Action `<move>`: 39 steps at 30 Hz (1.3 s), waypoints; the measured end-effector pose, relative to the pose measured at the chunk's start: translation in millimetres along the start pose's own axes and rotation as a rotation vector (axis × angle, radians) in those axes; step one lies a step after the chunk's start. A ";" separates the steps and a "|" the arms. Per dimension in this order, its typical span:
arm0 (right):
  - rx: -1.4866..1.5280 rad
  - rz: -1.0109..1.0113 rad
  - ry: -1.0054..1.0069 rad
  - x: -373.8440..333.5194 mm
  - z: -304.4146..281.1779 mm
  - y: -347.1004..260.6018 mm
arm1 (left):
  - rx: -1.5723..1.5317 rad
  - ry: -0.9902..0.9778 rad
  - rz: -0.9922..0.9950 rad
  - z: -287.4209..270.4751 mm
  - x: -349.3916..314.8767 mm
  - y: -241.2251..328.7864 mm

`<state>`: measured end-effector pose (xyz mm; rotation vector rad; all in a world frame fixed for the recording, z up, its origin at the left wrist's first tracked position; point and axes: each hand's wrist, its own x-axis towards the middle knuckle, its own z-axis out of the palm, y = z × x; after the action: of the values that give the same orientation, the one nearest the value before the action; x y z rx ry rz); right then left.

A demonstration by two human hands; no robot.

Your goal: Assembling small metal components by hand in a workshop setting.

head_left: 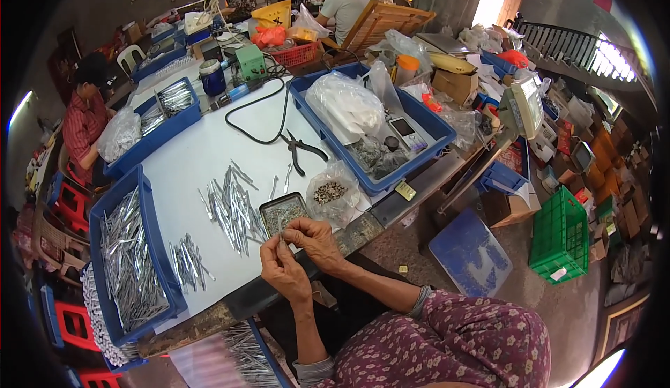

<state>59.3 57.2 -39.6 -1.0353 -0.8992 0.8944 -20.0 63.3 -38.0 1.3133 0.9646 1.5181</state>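
Note:
My left hand (pixel 285 271) and my right hand (pixel 319 243) meet fingertip to fingertip at the table's near edge. Both are closed in a pinch; whatever sits between the fingers is too small and covered to name. Just beyond them lies a small dark-rimmed square tray (pixel 262 209) of tiny metal parts, partly hidden by my fingers. To its right a clear plastic bag (pixel 347 210) holds small brownish bits. Left of the tray, slim silvery metal pieces (pixel 234 210) are spread in a loose pile, with a smaller pile (pixel 187 262) farther left.
Black-handled pliers (pixel 305 152) lie beyond the tray, near a looped black cable (pixel 241 139). A blue bin (pixel 155 241) of silvery pieces stands left. A larger blue tray (pixel 419 166) with bags and a small device sits right. Other people (pixel 87 119) work at the far side.

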 end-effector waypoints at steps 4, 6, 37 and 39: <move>-0.122 -0.098 0.055 -1.7 4.6 -1.7 | 0.035 0.042 0.057 4.4 -0.6 -2.4; -0.162 -0.130 0.064 -2.8 3.8 -2.8 | 0.048 0.011 -0.011 3.2 -1.7 -0.3; -0.075 -0.095 -0.065 -1.3 2.4 -13.7 | -0.394 -0.027 -0.193 1.8 1.6 -1.3; -0.009 -0.060 -0.120 6.4 -1.3 -8.5 | -0.401 0.013 -0.191 4.4 5.9 -2.8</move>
<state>64.2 60.5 -30.8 -0.9650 -1.0310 0.9098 -15.6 69.8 -38.2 0.9014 0.7222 1.4783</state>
